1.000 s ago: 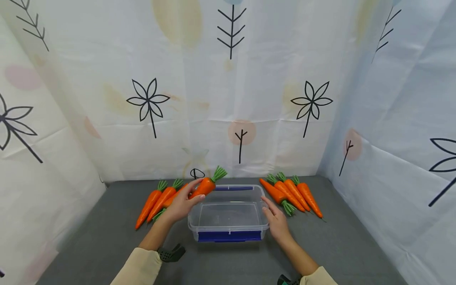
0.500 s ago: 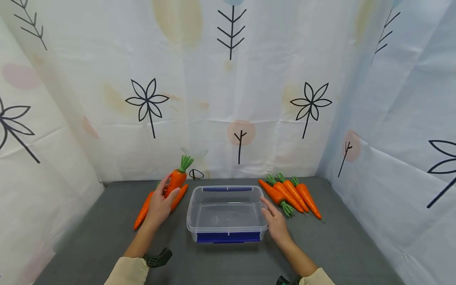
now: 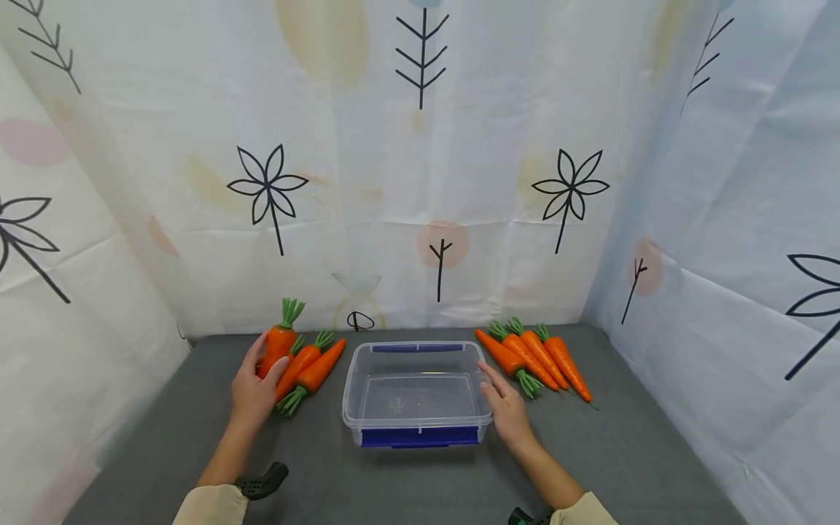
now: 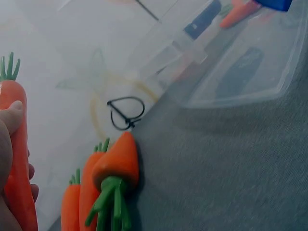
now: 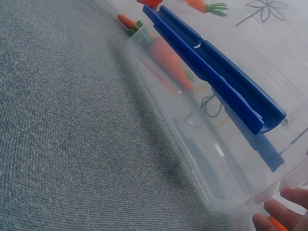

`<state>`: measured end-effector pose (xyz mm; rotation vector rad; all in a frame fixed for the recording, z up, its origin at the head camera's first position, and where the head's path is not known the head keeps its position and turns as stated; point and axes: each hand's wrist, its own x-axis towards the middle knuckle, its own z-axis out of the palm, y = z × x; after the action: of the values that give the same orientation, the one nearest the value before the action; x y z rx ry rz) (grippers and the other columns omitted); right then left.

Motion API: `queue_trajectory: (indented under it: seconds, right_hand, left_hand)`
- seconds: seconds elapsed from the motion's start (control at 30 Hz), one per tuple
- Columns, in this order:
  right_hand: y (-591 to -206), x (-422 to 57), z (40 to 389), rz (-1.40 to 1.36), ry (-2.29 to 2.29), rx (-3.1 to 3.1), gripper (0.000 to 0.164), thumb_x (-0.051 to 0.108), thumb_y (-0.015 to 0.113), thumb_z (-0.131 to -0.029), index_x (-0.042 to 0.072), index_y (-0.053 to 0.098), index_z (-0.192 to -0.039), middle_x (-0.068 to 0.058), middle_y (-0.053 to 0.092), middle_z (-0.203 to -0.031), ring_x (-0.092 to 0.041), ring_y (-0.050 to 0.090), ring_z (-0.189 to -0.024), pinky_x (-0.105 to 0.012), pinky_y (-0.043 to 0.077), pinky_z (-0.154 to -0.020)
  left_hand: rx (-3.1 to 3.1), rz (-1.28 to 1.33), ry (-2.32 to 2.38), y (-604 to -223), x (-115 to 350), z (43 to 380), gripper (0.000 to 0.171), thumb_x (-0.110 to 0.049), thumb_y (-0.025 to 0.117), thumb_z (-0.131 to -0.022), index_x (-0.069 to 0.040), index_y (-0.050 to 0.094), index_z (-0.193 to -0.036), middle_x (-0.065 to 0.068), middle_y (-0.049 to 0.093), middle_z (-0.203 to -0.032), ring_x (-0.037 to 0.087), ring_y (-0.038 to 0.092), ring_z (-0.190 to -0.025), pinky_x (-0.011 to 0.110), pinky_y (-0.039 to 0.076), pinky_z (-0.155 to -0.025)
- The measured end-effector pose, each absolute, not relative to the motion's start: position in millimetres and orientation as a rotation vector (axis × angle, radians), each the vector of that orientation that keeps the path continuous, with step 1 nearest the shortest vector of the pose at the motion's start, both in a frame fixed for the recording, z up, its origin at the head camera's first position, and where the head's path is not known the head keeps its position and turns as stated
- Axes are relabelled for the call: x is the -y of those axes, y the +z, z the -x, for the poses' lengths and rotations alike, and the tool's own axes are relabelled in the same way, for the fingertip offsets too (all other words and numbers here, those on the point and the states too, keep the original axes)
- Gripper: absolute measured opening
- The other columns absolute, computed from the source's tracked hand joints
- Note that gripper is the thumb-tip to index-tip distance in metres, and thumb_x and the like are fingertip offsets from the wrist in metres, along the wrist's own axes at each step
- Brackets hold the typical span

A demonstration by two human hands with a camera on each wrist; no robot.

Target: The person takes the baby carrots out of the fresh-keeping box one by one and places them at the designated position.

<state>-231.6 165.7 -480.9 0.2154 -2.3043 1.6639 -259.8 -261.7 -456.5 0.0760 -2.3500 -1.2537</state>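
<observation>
My left hand (image 3: 252, 397) grips an orange carrot (image 3: 280, 340) with green tops pointing up, over the left pile. Up close in the left wrist view, the thumb lies across this carrot (image 4: 21, 173), with fingertips showing behind it. Beside it lie other carrots; the nearest to the box (image 3: 321, 364) has its green top toward me. A clear plastic box (image 3: 420, 422), lidless and with blue latches, stands in the middle. My right hand (image 3: 510, 412) rests its extended fingers at the box's right side; in the right wrist view those fingers (image 5: 281, 214) are beside the clear wall.
Several more carrots (image 3: 534, 357) lie fanned out right of the box, one with its top toward me. Grey cloth (image 3: 420, 488) covers the table. A white printed curtain (image 3: 367, 255) closes off the back and both sides.
My left hand has carried the carrot from the box's left rim leftward to the left pile, and the carrot now stands more upright. The right hand has stayed at the box.
</observation>
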Motion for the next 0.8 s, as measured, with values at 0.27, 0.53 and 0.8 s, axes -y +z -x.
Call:
queue_trajectory:
  seconds: [0.27, 0.53, 0.8]
  right_hand:
    - [-454, -159, 214, -0.196, 1.667, 2.321, 0.038, 0.004, 0.049, -0.1, -0.005, 0.051, -0.137, -0.023, 0.05, -0.139, -0.042, 0.049, -0.124, -0.055, 0.033, -0.105]
    - [-456, -159, 215, -0.212, 1.67, 2.313, 0.038, 0.003, 0.049, -0.099, -0.005, 0.051, -0.136, -0.024, 0.051, -0.138, -0.042, 0.049, -0.124, -0.055, 0.033, -0.105]
    - [-456, -158, 215, -0.204, 1.661, 2.313, 0.037, 0.003, 0.049, -0.1, -0.005, 0.052, -0.136, -0.023, 0.051, -0.138, -0.042, 0.048, -0.125, -0.055, 0.032, -0.105]
  left_hand:
    - [2.336, -0.172, -1.213, -469, 292, 264, 0.062, -0.026, 0.059, -0.099, -0.011, 0.031, -0.153, 0.029, 0.045, -0.135, 0.044, 0.046, -0.11, 0.057, 0.041, -0.083]
    - [2.405, -0.326, -1.189, -485, 313, 269, 0.063, -0.03, 0.055, -0.1, -0.01, 0.028, -0.153, 0.032, 0.045, -0.135, 0.046, 0.046, -0.111, 0.06, 0.04, -0.087]
    - [2.554, -0.418, -1.113, -495, 324, 277, 0.064, -0.029, 0.057, -0.099, -0.002, 0.029, -0.15, 0.036, 0.043, -0.132, 0.051, 0.042, -0.116, 0.064, 0.032, -0.097]
